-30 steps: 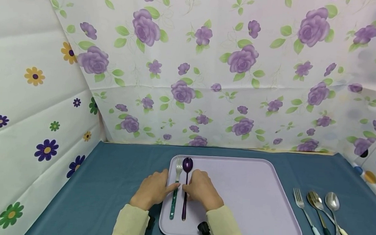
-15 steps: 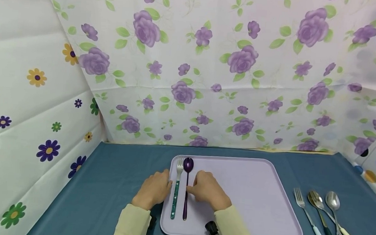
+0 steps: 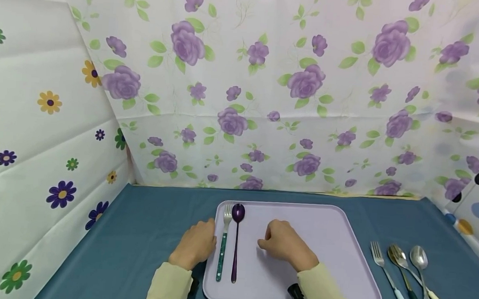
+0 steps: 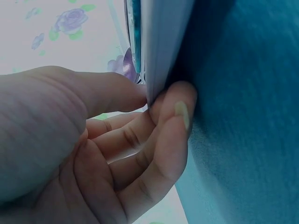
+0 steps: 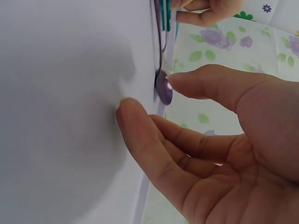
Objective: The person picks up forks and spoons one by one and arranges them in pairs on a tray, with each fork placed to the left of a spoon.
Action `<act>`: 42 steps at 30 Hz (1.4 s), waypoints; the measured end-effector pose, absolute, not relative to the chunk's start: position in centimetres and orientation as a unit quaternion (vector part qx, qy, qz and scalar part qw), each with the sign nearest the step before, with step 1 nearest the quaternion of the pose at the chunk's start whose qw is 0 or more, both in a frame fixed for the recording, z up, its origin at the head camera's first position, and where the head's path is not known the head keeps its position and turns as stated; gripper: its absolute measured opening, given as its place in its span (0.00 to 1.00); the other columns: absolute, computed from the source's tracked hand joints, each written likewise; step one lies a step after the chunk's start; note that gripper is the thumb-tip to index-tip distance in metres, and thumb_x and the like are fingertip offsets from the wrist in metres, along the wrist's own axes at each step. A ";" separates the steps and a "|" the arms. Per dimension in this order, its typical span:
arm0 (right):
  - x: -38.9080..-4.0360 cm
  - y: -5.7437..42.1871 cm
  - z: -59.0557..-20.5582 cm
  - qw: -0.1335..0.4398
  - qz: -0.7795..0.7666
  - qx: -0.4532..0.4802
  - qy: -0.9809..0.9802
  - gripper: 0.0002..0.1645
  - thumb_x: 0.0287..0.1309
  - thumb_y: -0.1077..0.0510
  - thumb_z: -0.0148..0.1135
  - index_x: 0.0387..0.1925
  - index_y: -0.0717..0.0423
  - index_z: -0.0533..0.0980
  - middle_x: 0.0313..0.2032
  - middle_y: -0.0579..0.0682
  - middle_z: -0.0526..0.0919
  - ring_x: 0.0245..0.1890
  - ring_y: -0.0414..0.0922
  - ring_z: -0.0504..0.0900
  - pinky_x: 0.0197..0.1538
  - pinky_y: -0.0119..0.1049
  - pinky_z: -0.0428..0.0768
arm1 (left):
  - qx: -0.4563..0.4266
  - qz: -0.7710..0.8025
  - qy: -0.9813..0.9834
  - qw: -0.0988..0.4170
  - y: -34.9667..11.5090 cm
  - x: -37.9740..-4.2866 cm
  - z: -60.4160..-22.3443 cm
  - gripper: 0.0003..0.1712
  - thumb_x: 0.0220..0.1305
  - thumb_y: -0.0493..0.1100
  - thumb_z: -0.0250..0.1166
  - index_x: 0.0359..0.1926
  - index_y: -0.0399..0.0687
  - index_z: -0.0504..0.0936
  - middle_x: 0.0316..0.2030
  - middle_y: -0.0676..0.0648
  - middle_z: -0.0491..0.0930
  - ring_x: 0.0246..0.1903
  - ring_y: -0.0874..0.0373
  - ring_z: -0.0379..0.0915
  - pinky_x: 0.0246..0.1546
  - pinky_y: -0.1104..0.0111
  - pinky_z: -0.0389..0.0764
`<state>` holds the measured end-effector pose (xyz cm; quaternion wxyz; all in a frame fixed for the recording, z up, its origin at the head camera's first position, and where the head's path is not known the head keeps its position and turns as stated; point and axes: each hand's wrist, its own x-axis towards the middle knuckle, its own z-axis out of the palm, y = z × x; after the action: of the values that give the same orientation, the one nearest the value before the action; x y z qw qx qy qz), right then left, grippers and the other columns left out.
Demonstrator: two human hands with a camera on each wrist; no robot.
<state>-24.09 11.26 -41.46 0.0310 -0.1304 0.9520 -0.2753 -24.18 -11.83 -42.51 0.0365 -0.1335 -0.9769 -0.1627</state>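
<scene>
A pale lilac tray [image 3: 320, 246] lies on the blue cloth. My left hand [image 3: 194, 243] pinches its left rim; in the left wrist view the thumb [image 4: 117, 91] is on the tray's upper side and the fingers [image 4: 170, 144] curl against its outer edge. On the tray's left side lie a fork [image 3: 222, 253] with a green dotted handle and, parallel to it, a dark purple spoon [image 3: 236, 241]. My right hand [image 3: 289, 244] is over the tray to the right of the spoon, thumb and fingers apart in the right wrist view, holding nothing.
Right of the tray lie a light-blue-handled fork [image 3: 394, 280], a green-handled piece [image 3: 413, 297], a cream-handled fork [image 3: 428, 289] and a silver spoon [image 3: 419, 261]. Floral sheets [image 3: 235, 76] stand behind and at the sides of the blue cloth [image 3: 157, 208].
My right hand has let go of the purple spoon and moved right, away from it. My left thumb has drawn back from the fork to the tray's rim. Fork and spoon lie nearly as before.
</scene>
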 end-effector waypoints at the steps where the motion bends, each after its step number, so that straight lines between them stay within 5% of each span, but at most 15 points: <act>1: -24.0 11.5 -41.5 0.033 -0.274 -0.130 0.952 0.12 0.50 0.56 0.69 0.19 0.55 0.76 0.19 0.46 0.76 0.19 0.41 0.71 0.25 0.37 0.73 | -0.134 -0.163 -0.977 0.038 -11.8 -24.2 -42.5 0.09 0.62 0.35 0.61 0.40 0.32 0.76 0.28 0.39 0.78 0.23 0.52 0.74 0.24 0.56 0.77; 19: -22.8 17.3 -41.1 0.034 -0.251 -0.141 0.957 0.10 0.50 0.57 0.69 0.22 0.53 0.75 0.20 0.44 0.74 0.21 0.39 0.71 0.28 0.38 0.73 | -0.128 -0.158 -0.978 0.035 -11.8 -24.4 -42.7 0.11 0.61 0.36 0.61 0.42 0.31 0.76 0.29 0.39 0.79 0.25 0.51 0.75 0.26 0.55 0.77; 42: -21.6 24.7 -39.2 0.116 -0.283 -0.132 0.943 0.09 0.53 0.55 0.68 0.28 0.54 0.76 0.23 0.47 0.76 0.23 0.42 0.73 0.27 0.40 0.74 | -0.131 -0.172 -0.976 0.036 -11.8 -24.3 -42.6 0.08 0.62 0.35 0.61 0.40 0.33 0.75 0.25 0.43 0.76 0.21 0.56 0.71 0.23 0.59 0.77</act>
<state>-21.59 24.72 -39.21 0.1156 -0.1322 0.9430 -0.2828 -24.33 -11.77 -42.56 0.0358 -0.1305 -0.9758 -0.1719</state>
